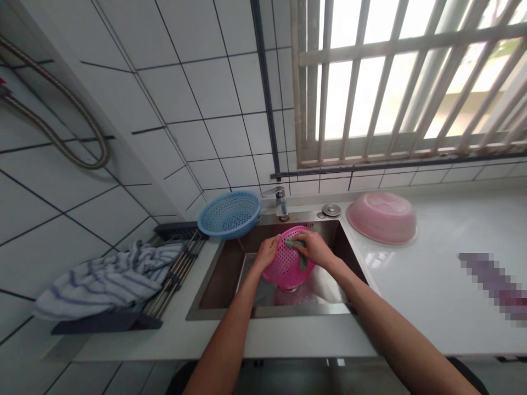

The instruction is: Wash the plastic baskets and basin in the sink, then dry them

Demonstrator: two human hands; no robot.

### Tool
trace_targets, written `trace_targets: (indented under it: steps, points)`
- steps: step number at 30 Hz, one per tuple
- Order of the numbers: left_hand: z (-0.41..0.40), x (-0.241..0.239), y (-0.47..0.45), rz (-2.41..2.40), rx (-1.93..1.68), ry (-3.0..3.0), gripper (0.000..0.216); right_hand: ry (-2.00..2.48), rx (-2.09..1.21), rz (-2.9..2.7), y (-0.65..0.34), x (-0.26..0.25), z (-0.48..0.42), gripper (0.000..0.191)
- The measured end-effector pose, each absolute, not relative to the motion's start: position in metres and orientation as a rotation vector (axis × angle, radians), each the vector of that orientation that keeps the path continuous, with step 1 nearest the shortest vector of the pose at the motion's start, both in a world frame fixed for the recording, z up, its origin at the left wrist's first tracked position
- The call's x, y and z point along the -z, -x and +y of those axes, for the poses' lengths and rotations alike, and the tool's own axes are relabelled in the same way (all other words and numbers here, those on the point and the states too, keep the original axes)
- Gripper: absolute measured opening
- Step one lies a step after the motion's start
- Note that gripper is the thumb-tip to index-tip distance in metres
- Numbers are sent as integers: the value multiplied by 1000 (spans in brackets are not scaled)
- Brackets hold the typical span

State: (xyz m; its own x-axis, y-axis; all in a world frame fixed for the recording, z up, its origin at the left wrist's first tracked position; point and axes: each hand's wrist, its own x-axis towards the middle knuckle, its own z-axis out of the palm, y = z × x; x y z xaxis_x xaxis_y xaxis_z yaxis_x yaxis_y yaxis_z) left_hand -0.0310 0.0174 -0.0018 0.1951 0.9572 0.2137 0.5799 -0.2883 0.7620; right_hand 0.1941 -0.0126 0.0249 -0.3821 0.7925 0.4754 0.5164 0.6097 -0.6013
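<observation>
A pink perforated colander [284,267] is held tilted over the steel sink [214,285]. My left hand [267,253] grips its left rim, fingers closed on the edge. My right hand [315,248] presses a green cloth [297,247] against the colander's surface, fingers curled round the cloth. Soapy water lies in the sink bottom under the colander.
A blue colander [229,214] sits at the sink's back left corner beside the faucet [280,198]. A pink basin [382,217] lies upside down on the white counter [432,296] at right. A striped towel [107,280] lies on a drying rack [173,274] at left.
</observation>
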Motion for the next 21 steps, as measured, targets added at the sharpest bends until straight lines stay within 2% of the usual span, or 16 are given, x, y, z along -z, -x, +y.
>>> trace_targets:
  steps: [3, 10, 21]
  points:
    - [18, 2, 32, 1432, -905, -1964, 60, 1101, -446, -1983, -200, -23, -8, 18]
    - [20, 3, 37, 1435, -911, -1936, 58, 844, -616, -2224, -179, -26, -22, 19]
    - [22, 9, 31, 1319, -1000, -1781, 63, 1220, -324, -1833, -217, -23, 1, 21]
